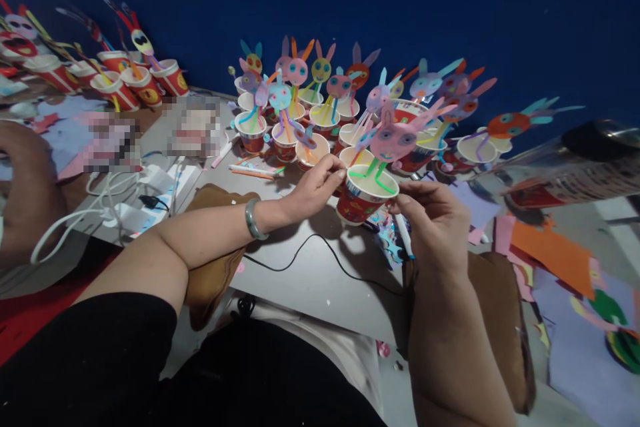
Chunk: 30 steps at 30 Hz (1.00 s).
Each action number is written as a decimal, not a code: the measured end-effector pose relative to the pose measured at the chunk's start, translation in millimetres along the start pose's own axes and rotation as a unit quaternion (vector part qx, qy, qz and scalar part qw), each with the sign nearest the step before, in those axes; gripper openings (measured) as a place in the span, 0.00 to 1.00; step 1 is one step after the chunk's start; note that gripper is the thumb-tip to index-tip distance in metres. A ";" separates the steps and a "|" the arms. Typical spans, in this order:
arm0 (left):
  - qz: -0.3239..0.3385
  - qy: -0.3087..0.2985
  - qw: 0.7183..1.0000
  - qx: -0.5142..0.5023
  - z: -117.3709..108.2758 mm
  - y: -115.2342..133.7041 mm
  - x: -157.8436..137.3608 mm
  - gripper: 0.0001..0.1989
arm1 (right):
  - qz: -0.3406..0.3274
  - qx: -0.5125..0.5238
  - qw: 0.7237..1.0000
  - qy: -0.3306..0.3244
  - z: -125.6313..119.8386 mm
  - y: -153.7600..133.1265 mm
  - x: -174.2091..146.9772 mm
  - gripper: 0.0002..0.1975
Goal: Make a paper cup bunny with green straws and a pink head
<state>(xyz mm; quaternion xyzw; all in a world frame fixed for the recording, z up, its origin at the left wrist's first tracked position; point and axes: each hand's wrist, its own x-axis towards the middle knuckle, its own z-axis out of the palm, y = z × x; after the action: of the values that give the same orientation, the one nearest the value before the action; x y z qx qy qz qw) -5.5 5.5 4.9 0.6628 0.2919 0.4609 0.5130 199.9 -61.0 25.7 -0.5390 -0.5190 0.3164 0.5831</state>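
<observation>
A red printed paper cup (359, 209) is held slightly above the grey table, between my two hands. My left hand (319, 185), with a jade-coloured bangle at the wrist, pinches its left side near the rim. Thumb and fingers of my right hand (440, 220) close on the cup's right side; part of that grip is hidden. Two bent green strips stand inside the cup and carry a pink paper rabbit head (395, 143) with long ears. Just behind it, similar cups (250, 123) with coloured paper rabbit heads stand in a crowded group.
At right, a clear bottle (565, 167) leans in near orange paper (555, 253) and scraps. A marker (404, 235) lies beside my right hand. Left are a power strip (160, 203) with white cables, another person's arm (30, 193) and more cups (170, 78). A black cable (295, 263) crosses the table.
</observation>
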 end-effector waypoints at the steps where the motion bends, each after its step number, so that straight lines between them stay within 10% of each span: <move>1: -0.004 0.003 1.000 -0.004 0.2 0.6 0.1 0.14 | -0.002 0.002 1.000 0.004 0.7 -0.6 -0.3 0.14; 19: -0.147 -0.005 0.981 -0.127 1.3 9.2 6.9 0.06 | -0.006 -0.030 1.000 -0.007 6.4 -3.6 -3.2 0.10; 30: -0.258 -0.057 0.924 -0.278 1.4 9.1 5.3 0.11 | -0.065 0.010 0.998 -0.015 4.2 -3.0 -3.1 0.13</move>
<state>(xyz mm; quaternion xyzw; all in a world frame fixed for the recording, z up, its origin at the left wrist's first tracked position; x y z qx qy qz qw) -2.9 6.7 15.1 0.4207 0.2833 0.3369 0.7933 194.5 -63.3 27.3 -0.4933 -0.5590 0.2907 0.5997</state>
